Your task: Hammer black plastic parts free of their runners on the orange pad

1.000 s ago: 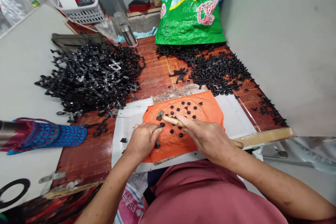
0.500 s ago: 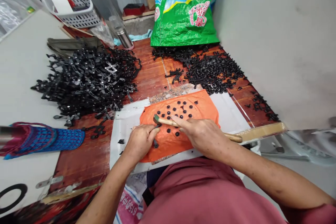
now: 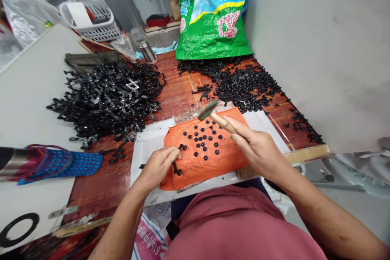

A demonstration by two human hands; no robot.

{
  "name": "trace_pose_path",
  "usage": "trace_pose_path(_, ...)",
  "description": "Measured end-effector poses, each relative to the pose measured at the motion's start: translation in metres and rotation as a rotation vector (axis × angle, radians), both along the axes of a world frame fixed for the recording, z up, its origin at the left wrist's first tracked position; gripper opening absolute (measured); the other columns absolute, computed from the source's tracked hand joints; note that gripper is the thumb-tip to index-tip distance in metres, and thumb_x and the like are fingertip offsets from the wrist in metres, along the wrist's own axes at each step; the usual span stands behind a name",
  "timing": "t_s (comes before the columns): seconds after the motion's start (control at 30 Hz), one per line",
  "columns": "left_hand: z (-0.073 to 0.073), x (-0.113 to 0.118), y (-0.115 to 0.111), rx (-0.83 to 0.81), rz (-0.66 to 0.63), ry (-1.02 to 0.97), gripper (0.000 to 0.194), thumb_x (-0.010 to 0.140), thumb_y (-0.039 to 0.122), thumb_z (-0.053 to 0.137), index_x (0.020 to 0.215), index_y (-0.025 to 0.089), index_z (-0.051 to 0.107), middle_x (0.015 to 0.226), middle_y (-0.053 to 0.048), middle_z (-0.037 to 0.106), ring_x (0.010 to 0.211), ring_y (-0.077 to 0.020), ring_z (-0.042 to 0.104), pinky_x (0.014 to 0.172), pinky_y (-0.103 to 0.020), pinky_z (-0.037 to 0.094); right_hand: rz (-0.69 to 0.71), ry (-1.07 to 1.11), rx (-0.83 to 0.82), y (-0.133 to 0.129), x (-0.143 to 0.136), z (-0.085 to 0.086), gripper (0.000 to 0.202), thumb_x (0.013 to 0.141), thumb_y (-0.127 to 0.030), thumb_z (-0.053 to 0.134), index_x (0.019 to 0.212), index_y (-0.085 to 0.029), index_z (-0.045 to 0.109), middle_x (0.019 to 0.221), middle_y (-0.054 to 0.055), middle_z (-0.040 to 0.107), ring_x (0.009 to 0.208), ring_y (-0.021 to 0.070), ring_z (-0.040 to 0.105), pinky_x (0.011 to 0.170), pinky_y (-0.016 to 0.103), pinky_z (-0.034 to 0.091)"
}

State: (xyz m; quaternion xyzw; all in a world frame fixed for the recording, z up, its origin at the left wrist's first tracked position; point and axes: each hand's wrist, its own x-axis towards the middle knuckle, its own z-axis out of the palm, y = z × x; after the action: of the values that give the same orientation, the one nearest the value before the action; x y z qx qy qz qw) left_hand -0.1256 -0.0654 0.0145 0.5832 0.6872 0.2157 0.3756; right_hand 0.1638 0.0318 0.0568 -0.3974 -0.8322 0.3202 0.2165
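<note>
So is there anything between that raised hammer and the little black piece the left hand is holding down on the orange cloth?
Nothing visible. The hammer in the right hand hangs above the orange cloth; only open air separates it from the black piece under the left hand.

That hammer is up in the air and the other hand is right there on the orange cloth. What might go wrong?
1. The left hand pinches a small black part on the orange cloth; the raised hammer in the right hand might catch a finger.
2. A glancing blow may scatter the loose black studs nearby.
3. The hammer head looks blurred, so aim is hard to judge.
</note>
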Motion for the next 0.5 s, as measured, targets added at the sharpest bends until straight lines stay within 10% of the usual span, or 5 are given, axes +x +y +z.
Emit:
trace_pose_path(0.3, 0.023, 0.003, -0.008, -0.095, 0.088, -0.465, 0.050, 0.094, 0.060, 0.047, 0.078, 0.017, 0.066, 0.071, -0.002, 0.052, 0.069, -0.0150, 0.045, 0.067, -0.027, 0.039, -0.198, -0.086, -0.180, -0.001, 0.072, -0.068, 0.050, 0.104, -0.044, 0.040, 0.152, -0.033, 0.047, 0.151, 0.000, 0.053, 0.135, 0.0267, 0.055, 0.113, 0.044, 0.044)
trace_pose_path(0.5, 0.034, 0.011, -0.001, -0.173, 0.109, -0.500, 0.053, 0.089, 0.066, 0.050, 0.076, 0.017, 0.066, 0.066, -0.001, 0.049, 0.059, -0.0125, 0.038, 0.055, -0.025, 0.034, -0.258, -0.021, -0.245, 0.000, 0.077, -0.077, 0.055, 0.103, -0.052, 0.039, 0.149, -0.025, 0.053, 0.119, 0.007, 0.074, 0.110, 0.0264, 0.069, 0.096, 0.041, 0.055)
